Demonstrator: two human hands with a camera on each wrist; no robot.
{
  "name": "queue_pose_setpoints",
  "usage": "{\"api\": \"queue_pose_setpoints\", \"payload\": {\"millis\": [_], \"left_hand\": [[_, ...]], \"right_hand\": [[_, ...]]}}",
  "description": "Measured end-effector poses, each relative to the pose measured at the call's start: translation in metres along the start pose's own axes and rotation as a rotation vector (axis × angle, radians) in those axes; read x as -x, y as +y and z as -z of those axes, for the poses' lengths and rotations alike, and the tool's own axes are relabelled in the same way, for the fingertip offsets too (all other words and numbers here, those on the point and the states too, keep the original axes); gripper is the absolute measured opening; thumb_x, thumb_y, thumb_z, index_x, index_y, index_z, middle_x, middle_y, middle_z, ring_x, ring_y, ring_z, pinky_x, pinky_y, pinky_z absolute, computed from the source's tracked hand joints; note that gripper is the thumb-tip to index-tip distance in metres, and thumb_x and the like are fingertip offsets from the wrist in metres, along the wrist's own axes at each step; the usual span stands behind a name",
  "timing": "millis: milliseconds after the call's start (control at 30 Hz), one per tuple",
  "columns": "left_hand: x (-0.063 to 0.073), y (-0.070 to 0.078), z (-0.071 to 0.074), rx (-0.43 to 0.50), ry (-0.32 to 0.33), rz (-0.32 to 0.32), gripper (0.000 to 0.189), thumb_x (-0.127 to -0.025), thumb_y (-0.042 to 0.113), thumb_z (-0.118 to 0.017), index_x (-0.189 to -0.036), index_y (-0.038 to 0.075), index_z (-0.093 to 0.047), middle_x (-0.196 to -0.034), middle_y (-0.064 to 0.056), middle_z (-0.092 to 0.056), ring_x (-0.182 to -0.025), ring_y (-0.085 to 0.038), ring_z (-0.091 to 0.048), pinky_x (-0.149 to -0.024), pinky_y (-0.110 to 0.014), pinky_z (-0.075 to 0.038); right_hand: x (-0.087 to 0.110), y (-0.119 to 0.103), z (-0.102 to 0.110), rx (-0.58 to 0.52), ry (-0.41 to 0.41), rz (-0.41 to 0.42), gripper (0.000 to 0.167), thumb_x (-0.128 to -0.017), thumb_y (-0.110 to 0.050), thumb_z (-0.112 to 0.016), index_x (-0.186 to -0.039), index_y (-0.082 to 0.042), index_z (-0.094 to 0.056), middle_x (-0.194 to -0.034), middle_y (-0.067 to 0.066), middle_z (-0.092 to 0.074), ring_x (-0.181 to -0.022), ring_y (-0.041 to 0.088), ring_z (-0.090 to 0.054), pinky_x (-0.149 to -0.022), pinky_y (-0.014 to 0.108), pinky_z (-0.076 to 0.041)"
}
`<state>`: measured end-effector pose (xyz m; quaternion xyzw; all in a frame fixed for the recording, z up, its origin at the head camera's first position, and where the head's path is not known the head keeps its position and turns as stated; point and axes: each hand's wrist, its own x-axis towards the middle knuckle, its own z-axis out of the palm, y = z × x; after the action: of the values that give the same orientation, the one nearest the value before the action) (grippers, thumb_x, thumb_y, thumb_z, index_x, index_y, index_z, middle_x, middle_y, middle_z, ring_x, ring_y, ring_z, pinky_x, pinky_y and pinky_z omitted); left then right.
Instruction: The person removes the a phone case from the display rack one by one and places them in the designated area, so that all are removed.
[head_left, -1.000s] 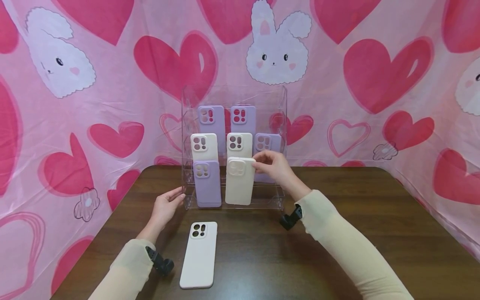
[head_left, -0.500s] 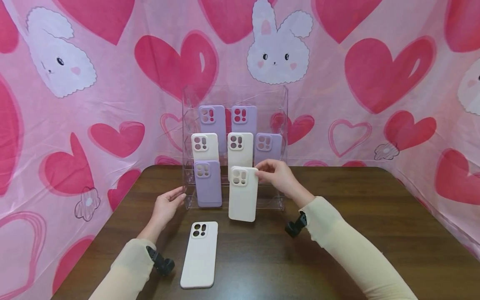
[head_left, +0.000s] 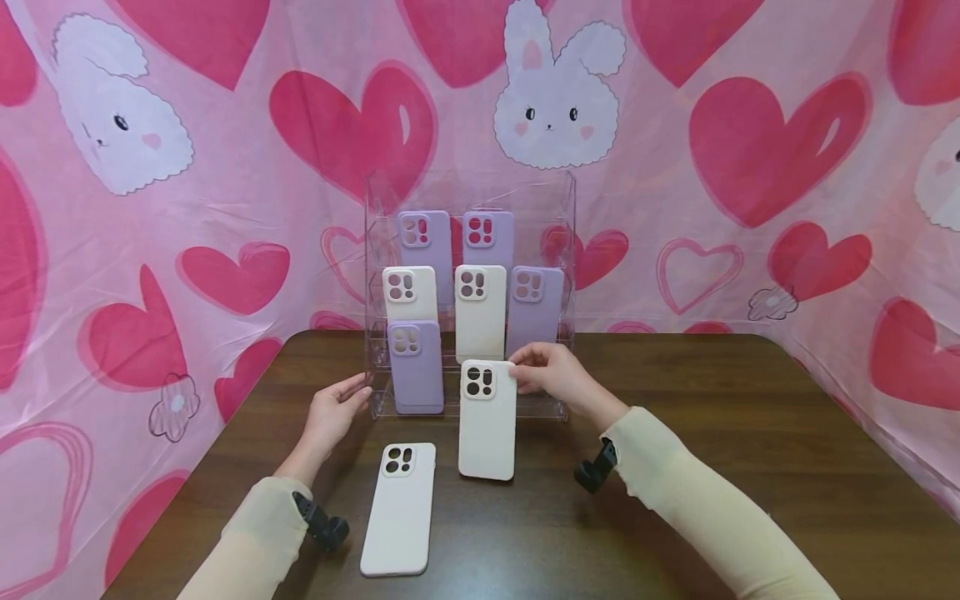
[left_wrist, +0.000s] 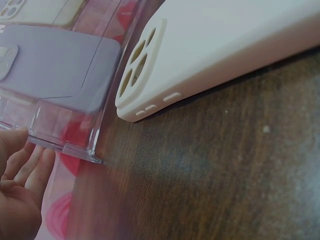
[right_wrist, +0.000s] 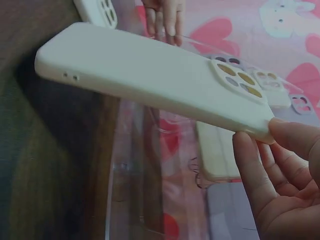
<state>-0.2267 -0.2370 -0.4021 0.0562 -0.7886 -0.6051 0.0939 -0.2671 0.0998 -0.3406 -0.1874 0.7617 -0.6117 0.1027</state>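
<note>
My right hand [head_left: 558,375] pinches a cream phone case [head_left: 487,429] by its upper right corner. That case hangs in front of a clear tiered display rack [head_left: 536,406], and the right wrist view shows thumb and fingertips at the corner beside its camera cutouts. At the rack's left side, my left hand [head_left: 333,417] holds the edge of the side panel, thumb on one face and fingers on the other. A second white phone case [head_left: 397,521] lies flat on the table near the left forearm, also large in the left wrist view.
Purple phone cases stand in the rack at bottom left [head_left: 417,379], middle right [head_left: 542,308] and the top tier. White cases stand in the middle tier [head_left: 480,321]. The brown wooden table [head_left: 720,433] carries everything, and a pink heart-print cloth [head_left: 645,192] hangs behind.
My right hand has drawn the cream case out of the rack's bottom tier, toward me and downward. The left hand and the white case on the table have stayed put.
</note>
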Motion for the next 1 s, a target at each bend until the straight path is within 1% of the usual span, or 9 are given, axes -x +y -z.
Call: {"api": "queue_pose_setpoints", "payload": {"millis": [100, 267, 400, 500, 600, 767, 900, 1000], "left_hand": [[0.0, 0.0, 0.0, 0.002, 0.003, -0.002, 0.039, -0.093, 0.006, -0.054, -0.129, -0.008, -0.047, -0.126, -0.025, -0.05, -0.11, -0.034, -0.053, -0.083, -0.026, -0.051], [0.001, 0.0, 0.001, 0.004, 0.002, -0.004, 0.04, -0.093, 0.006, -0.054, -0.129, -0.008, -0.047, -0.126, -0.026, -0.049, -0.11, -0.034, -0.053, -0.083, -0.027, -0.051], [0.0, -0.001, 0.001, 0.004, 0.001, -0.005, 0.04, -0.093, 0.006, -0.054, -0.129, -0.008, -0.047, -0.126, -0.025, -0.049, -0.11, -0.034, -0.053, -0.084, -0.027, -0.051], [-0.001, -0.002, 0.001, 0.016, 0.0, -0.009, 0.039, -0.093, 0.005, -0.054, -0.129, -0.008, -0.047, -0.126, -0.025, -0.049, -0.111, -0.033, -0.052, -0.083, -0.026, -0.051], [-0.001, -0.003, 0.0, 0.026, -0.004, -0.011, 0.039, -0.093, 0.004, -0.053, -0.129, -0.009, -0.047, -0.126, -0.024, -0.049, -0.111, -0.033, -0.052, -0.083, -0.025, -0.051], [-0.001, -0.002, 0.0, 0.021, -0.006, -0.018, 0.039, -0.093, 0.005, -0.054, -0.129, -0.009, -0.046, -0.126, -0.025, -0.049, -0.111, -0.033, -0.052, -0.083, -0.026, -0.051], [0.0, -0.002, 0.0, 0.014, -0.006, -0.02, 0.039, -0.093, 0.005, -0.054, -0.129, -0.009, -0.047, -0.127, -0.025, -0.049, -0.111, -0.033, -0.052, -0.083, -0.026, -0.051], [0.0, -0.002, -0.001, 0.027, -0.006, -0.021, 0.038, -0.092, 0.003, -0.054, -0.128, -0.01, -0.047, -0.127, -0.024, -0.049, -0.112, -0.033, -0.051, -0.083, -0.026, -0.051]], "right_hand": [[0.001, 0.006, -0.003, -0.034, -0.035, -0.022, 0.02, -0.085, -0.001, -0.064, -0.1, 0.01, -0.059, -0.082, 0.012, -0.061, -0.069, 0.019, -0.062, -0.074, 0.049, -0.054], [0.003, 0.016, -0.009, -0.059, -0.093, -0.072, 0.021, -0.085, -0.002, -0.063, -0.103, 0.01, -0.059, -0.083, 0.012, -0.062, -0.07, 0.019, -0.063, -0.071, 0.043, -0.057], [0.005, 0.023, -0.014, -0.08, -0.131, -0.099, 0.024, -0.086, -0.002, -0.063, -0.107, 0.009, -0.059, -0.086, 0.012, -0.063, -0.071, 0.02, -0.062, -0.075, 0.046, -0.055], [0.006, 0.028, -0.017, -0.107, -0.159, -0.11, 0.025, -0.086, 0.0, -0.062, -0.108, 0.01, -0.059, -0.085, 0.011, -0.063, -0.07, 0.019, -0.062, -0.074, 0.047, -0.055], [0.007, 0.032, -0.02, -0.126, -0.185, -0.127, 0.025, -0.086, 0.001, -0.062, -0.108, 0.011, -0.059, -0.085, 0.012, -0.064, -0.07, 0.019, -0.062, -0.071, 0.041, -0.057], [0.01, 0.038, -0.024, -0.114, -0.22, -0.156, 0.025, -0.086, -0.002, -0.063, -0.108, 0.009, -0.06, -0.089, 0.014, -0.065, -0.071, 0.019, -0.063, -0.069, 0.038, -0.057], [0.012, 0.043, -0.028, -0.099, -0.235, -0.175, 0.025, -0.086, -0.003, -0.063, -0.108, 0.009, -0.06, -0.087, 0.014, -0.065, -0.069, 0.019, -0.063, -0.069, 0.037, -0.057], [0.014, 0.047, -0.031, -0.086, -0.246, -0.175, 0.025, -0.086, -0.003, -0.063, -0.108, 0.01, -0.06, -0.086, 0.013, -0.064, -0.068, 0.018, -0.063, -0.068, 0.036, -0.058]]}}
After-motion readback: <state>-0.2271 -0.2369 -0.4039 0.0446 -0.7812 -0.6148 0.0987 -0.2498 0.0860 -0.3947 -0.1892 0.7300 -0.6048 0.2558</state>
